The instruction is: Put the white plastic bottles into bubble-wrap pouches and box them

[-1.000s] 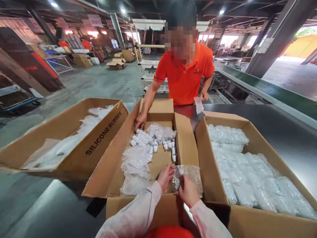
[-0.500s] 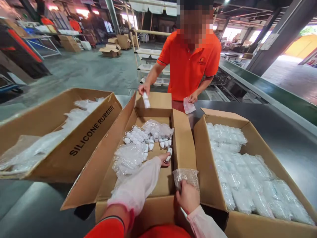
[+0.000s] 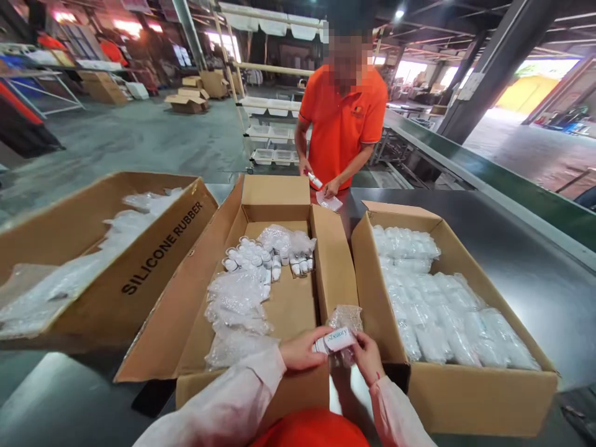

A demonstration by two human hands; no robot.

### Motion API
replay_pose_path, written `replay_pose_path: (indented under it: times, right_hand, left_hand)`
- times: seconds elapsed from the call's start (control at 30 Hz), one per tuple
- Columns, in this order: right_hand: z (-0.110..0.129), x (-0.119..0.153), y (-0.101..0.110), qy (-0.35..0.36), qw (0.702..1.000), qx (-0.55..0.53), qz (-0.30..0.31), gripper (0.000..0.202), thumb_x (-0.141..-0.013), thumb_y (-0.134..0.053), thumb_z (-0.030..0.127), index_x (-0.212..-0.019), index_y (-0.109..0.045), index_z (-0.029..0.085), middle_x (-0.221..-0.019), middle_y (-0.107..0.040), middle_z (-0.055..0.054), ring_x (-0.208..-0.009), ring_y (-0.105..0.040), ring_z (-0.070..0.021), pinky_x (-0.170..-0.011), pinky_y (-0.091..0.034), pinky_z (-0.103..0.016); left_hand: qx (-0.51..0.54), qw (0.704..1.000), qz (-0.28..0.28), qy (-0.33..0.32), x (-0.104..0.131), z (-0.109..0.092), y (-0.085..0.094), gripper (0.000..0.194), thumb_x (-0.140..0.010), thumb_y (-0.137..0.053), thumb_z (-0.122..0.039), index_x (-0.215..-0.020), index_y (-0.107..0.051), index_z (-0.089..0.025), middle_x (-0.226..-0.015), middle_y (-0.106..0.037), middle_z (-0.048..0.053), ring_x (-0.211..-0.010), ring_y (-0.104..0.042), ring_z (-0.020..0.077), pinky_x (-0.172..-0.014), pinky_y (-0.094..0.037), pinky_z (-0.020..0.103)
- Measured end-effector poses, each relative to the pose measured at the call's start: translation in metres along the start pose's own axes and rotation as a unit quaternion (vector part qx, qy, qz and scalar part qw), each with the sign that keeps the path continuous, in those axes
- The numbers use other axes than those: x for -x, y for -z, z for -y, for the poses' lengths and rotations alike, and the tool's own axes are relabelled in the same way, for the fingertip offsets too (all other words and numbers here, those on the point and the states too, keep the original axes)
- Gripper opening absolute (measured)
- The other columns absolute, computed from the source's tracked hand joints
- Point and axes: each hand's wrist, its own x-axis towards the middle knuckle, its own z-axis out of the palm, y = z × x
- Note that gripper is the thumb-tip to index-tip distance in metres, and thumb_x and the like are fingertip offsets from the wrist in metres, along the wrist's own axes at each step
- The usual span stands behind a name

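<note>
My left hand (image 3: 300, 349) is closed around a small white bottle (image 3: 336, 340) with "beauty" printed on it, lying almost level over the near right edge of the middle carton (image 3: 298, 304). At the bottle's right end, my right hand (image 3: 367, 355) pinches a clear bubble-wrap bag (image 3: 347, 316), which hangs partly behind the bottle. Whether the bottle's end is inside the bag, I cannot tell. Several similar white bottles (image 3: 249, 253) are bunched at the far end of the middle carton, and loose bubble-wrap bags (image 3: 237, 304) are heaped along its left side.
On the right, a carton (image 3: 479, 397) holds rows of bubble-wrapped packs (image 3: 433, 298). To the left stands a carton marked "SILICONE RUBBER" (image 3: 162, 248) with clear bags inside. Across the table, a co-worker in orange (image 3: 344, 124) holds a white bottle and a bag. A dark phone-like object (image 3: 153, 397) lies at front left.
My left hand has brought the bottle from inside the middle carton toward me, up to the bag in my right hand. The co-worker's hands have come together with the bottle and bag.
</note>
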Motion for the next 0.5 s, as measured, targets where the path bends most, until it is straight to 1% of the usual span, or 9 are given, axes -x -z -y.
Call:
replay_pose_path:
  times: [0.07,0.13,0.17,0.23,0.27,0.33,0.4,0.43,0.5]
  right_hand:
    - [0.001,0.006,0.006,0.017,0.998,0.002,-0.053,0.047,-0.076,-0.046,0.055,-0.081,-0.068,0.013,-0.082,-0.069,-0.013,-0.08,-0.062,-0.0259,-0.076,-0.051,-0.039]
    - [0.007,0.013,0.011,0.077,0.994,0.03,-0.077,0.039,-0.079,-0.047,0.045,-0.088,-0.068,0.014,-0.09,-0.066,-0.013,-0.088,-0.061,-0.0254,-0.084,-0.048,-0.04]
    - [0.011,0.018,0.013,0.119,0.989,0.054,-0.074,0.032,-0.08,-0.047,0.037,-0.092,-0.067,0.015,-0.092,-0.065,-0.012,-0.089,-0.06,-0.024,-0.086,-0.048,-0.039]
    - [0.019,0.026,0.016,0.191,0.971,0.128,-0.058,0.03,-0.078,-0.046,0.019,-0.101,-0.065,0.016,-0.095,-0.062,-0.01,-0.09,-0.06,-0.0212,-0.085,-0.049,-0.035]
    - [0.023,0.03,0.017,0.202,0.962,0.175,-0.057,0.035,-0.076,-0.044,0.012,-0.105,-0.063,0.017,-0.096,-0.061,-0.01,-0.09,-0.06,-0.0206,-0.084,-0.049,-0.034]
    - [0.029,0.035,0.02,0.168,0.945,0.271,-0.068,0.041,-0.071,-0.042,0.002,-0.103,-0.063,0.015,-0.093,-0.06,-0.01,-0.087,-0.06,-0.0212,-0.081,-0.05,-0.034]
    - [0.032,0.039,0.024,0.124,0.932,0.333,-0.075,0.034,-0.072,-0.041,0.001,-0.093,-0.065,0.013,-0.088,-0.059,-0.011,-0.08,-0.06,-0.0216,-0.075,-0.05,-0.034]
    - [0.033,0.039,0.026,0.12,0.93,0.34,-0.077,0.03,-0.075,-0.04,0.002,-0.089,-0.065,0.013,-0.086,-0.059,-0.01,-0.077,-0.06,-0.0212,-0.073,-0.05,-0.033]
    - [0.034,0.039,0.028,0.162,0.931,0.315,-0.087,0.027,-0.081,-0.04,0.006,-0.087,-0.065,0.014,-0.085,-0.059,-0.009,-0.076,-0.06,-0.0201,-0.072,-0.051,-0.032]
  left_hand:
    - [-0.111,0.994,-0.017,0.015,-0.005,-0.002,-0.005,0.057,-0.066,-0.056,-0.012,-0.122,-0.053,-0.02,-0.115,-0.062,0.007,-0.102,-0.057,0.0255,-0.09,-0.042,0.035]
    - [-0.133,0.989,-0.052,0.046,-0.011,-0.008,-0.011,0.052,-0.066,-0.059,-0.014,-0.117,-0.057,-0.024,-0.114,-0.064,0.005,-0.104,-0.057,0.0264,-0.091,-0.04,0.036]
    - [-0.084,0.991,-0.073,0.075,-0.015,-0.012,-0.014,0.046,-0.066,-0.06,-0.015,-0.111,-0.06,-0.024,-0.108,-0.066,0.005,-0.098,-0.059,0.0247,-0.086,-0.042,0.033]
    - [0.088,0.981,-0.089,0.151,-0.024,-0.019,-0.02,0.028,-0.066,-0.06,-0.019,-0.094,-0.063,-0.018,-0.091,-0.067,0.006,-0.075,-0.06,0.0185,-0.067,-0.044,0.028]
    - [0.173,0.964,-0.081,0.184,-0.029,-0.022,-0.022,0.021,-0.068,-0.057,-0.022,-0.087,-0.063,-0.015,-0.084,-0.066,0.006,-0.062,-0.056,0.0149,-0.057,-0.04,0.025]
    - [0.274,0.934,-0.062,0.219,-0.037,-0.025,-0.024,0.021,-0.073,-0.049,-0.028,-0.079,-0.06,-0.012,-0.075,-0.064,0.007,-0.046,-0.045,0.0095,-0.045,-0.029,0.022]
    - [0.358,0.912,-0.068,0.191,-0.04,-0.025,-0.027,0.025,-0.076,-0.043,-0.03,-0.08,-0.059,-0.011,-0.077,-0.064,0.009,-0.044,-0.043,0.0083,-0.042,-0.027,0.022]
    - [0.416,0.891,-0.073,0.165,-0.04,-0.024,-0.028,0.024,-0.075,-0.044,-0.029,-0.08,-0.059,-0.01,-0.078,-0.063,0.009,-0.046,-0.045,0.0086,-0.043,-0.028,0.022]
    - [0.52,0.845,-0.06,0.111,-0.038,-0.022,-0.031,0.02,-0.071,-0.051,-0.024,-0.082,-0.059,-0.01,-0.075,-0.062,0.007,-0.053,-0.051,0.0104,-0.046,-0.033,0.021]
